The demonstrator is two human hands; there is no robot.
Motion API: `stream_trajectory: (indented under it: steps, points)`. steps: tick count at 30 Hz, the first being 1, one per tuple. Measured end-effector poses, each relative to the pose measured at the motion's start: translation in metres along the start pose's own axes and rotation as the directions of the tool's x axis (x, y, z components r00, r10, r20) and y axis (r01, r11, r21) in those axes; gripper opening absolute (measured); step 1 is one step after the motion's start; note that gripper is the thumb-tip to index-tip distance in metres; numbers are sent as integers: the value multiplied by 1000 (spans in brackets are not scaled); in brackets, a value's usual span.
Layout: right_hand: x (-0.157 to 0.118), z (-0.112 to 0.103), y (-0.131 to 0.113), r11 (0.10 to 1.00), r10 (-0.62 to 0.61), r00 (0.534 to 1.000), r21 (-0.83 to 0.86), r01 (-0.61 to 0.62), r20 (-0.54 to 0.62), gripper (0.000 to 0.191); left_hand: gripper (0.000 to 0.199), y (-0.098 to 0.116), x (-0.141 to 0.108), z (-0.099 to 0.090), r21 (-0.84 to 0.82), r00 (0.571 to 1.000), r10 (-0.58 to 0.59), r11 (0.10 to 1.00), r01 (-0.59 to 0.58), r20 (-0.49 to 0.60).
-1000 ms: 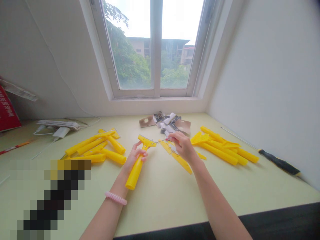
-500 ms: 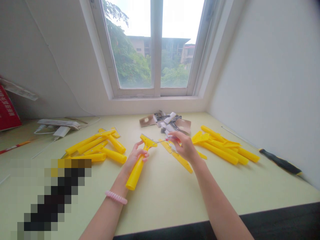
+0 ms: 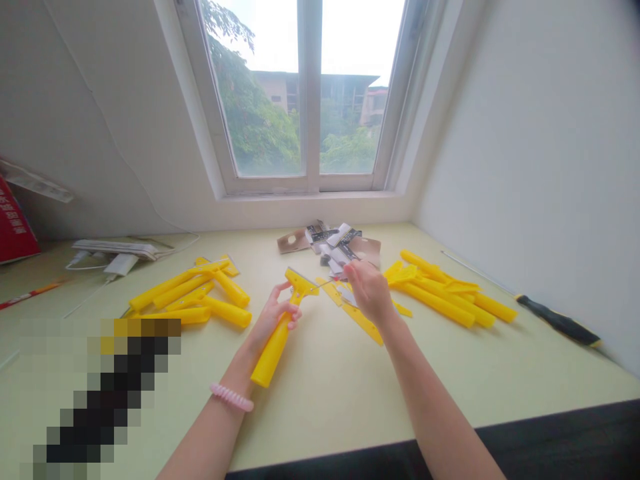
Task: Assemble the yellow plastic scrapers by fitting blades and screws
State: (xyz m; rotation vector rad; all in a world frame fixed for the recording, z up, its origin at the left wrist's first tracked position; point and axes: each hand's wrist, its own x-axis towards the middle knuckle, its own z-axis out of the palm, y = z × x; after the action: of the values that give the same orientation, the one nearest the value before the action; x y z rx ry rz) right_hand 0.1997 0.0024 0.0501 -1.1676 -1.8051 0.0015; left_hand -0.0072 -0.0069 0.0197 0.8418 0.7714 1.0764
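My left hand (image 3: 274,315) is wrapped round a yellow scraper (image 3: 273,353), its handle pointing down toward me and its wide head tilted up. In my right hand (image 3: 369,290) is a small screwdriver (image 3: 327,283); its thin shaft reaches left to the side of the scraper head. My fingers mostly hide the screwdriver's handle, with a bit of red showing. Beneath and beside that hand lie flat yellow plastic strips (image 3: 367,325) on the table.
Several yellow scrapers (image 3: 180,291) are piled at left, and yellow handles (image 3: 440,300) at right. A long black-handled screwdriver (image 3: 557,321) rests near the right wall. Blade packets (image 3: 343,240) lie below the window. A power strip (image 3: 117,249) sits back left.
My right hand has turned and its fingers have curled more tightly around the screwdriver. The scraper in my left hand has shifted only slightly.
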Motion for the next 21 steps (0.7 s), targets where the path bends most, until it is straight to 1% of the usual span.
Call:
stream_trajectory:
  steps: [3, 5, 8, 11, 13, 15, 18, 21]
  points:
    - [2, 0, -5, 997, -77, 997, 30, 77, 1, 33, 68, 0, 0, 0, 8, 1000, 8, 1000, -8, -21]
    - [2, 1, -7, 994, -89, 996, 67, 89, -1, 30, 69, 0, 1, -1, 12, 999, 8, 1000, -8, -31]
    - [-1, 3, -8, 992, -37, 999, 119, 39, -21, 24, 68, 0, 0, 0, 5, 999, 1, 1000, 0, -42]
    - [-4, 5, -6, 997, 49, 998, 64, -47, -34, 21, 64, 1, 0, 1, -1, 999, -5, 1000, 4, -48]
    - [-5, 6, -4, 997, 73, 997, 5, -73, -5, 22, 62, 1, 0, 1, 1, 999, -3, 1000, 3, -45]
    - [-5, 5, -3, 997, 73, 996, -22, -72, 42, 22, 61, 1, 0, 0, 8, 999, -5, 1000, 5, -42]
    - [-4, 4, -2, 999, 38, 995, 8, -39, 90, 13, 61, 1, 1, -2, 16, 999, -9, 1000, 10, -49]
    - [-4, 3, -3, 999, -5, 994, 53, -1, 110, 10, 62, 1, 1, -2, 2, 998, -9, 1000, 9, -60]
